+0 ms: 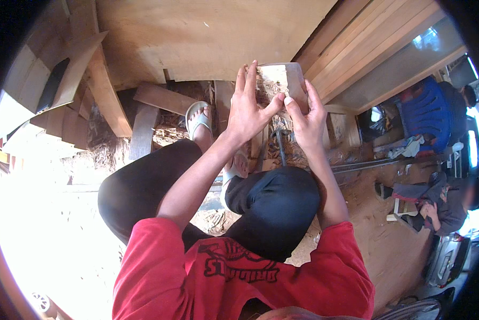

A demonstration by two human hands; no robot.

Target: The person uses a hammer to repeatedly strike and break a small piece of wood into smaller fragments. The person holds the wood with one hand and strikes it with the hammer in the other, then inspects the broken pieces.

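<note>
Both hands hold up a block-like piece (pixel 297 78) that looks like wood, with smooth greyish-brown edges and a pale, rough, splintered patch on the face towards me. My left hand (pixel 245 106) is at its left side, fingers stretched along the edge and thumb pressed on the lower part of the face. On the right side, my right hand (pixel 309 116) wraps the edge, its thumb almost meeting the left thumb. The undersides of the fingers are hidden. Below the piece, a thin dark metal rod or tool (pixel 280 146) lies among wood shavings (pixel 293 152).
A large plywood sheet (pixel 207 36) stands ahead, with stacked timber boards (pixel 375 44) to the right. Loose planks (pixel 165 98) lie around my sandalled feet (pixel 199 120). Curved thin panels (pixel 75 76) lean at left. At right are a blue plastic chair (pixel 425 112) and a seated person (pixel 435 208).
</note>
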